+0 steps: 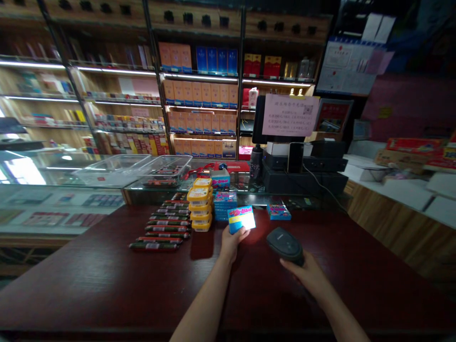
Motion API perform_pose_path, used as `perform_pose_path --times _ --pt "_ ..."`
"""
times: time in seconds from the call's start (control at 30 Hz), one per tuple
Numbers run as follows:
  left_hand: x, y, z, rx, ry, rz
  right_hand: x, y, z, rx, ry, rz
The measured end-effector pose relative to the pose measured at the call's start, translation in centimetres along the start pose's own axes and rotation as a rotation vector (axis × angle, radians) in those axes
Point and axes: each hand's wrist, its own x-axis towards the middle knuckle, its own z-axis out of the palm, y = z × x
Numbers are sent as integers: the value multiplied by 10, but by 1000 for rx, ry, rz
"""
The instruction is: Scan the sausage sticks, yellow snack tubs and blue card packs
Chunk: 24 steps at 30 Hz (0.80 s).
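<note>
My left hand [232, 241] is closed on a small blue candy box [236, 220] with pink lettering, held tilted up above the counter. White light from the scanner falls on its right side. Wrapped round the handle of a dark barcode scanner [285, 244], my right hand [307, 270] points its head toward the box. Behind the held box stands a stack of similar blue boxes [225, 202]. Another small pile of blue boxes [279, 211] lies to the right. Left of the stack are yellow-lidded tubs [201, 209] piled up, then a row of dark green wrapped sausages [167, 228].
The dark red counter [107, 285] spans the front. Clear plastic bins [107, 171] sit on the glass case at left. A monitor with a pink notice [290, 115], a black bottle [255, 162] and a cash drawer [306, 183] stand behind. Stocked shelves [199, 95] line the wall.
</note>
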Motion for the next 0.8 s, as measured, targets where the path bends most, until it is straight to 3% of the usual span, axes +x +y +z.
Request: perform_pose_path --times 0.17,0.27,0.4,0.5,0.63,0.73,0.8 --pt "-3 1 1 -16 33 0 -7 -3 0 59 -41 35" --pt "-4 2 2 4 31 -12 -3 -1 -4 -2 -46 -48" --pt "-6 2 5 84 34 20 8 1 -15 -362 56 -183" --pt "-8 1 6 250 79 171 14 9 -21 -780 75 -88" --pt "-2 13 9 554 163 473 16 36 -18 -941 120 -166" --pt "14 45 19 873 175 694 16 53 -14 -951 119 -236" --pt "29 73 29 1132 109 804 16 57 -13 -941 122 -244"
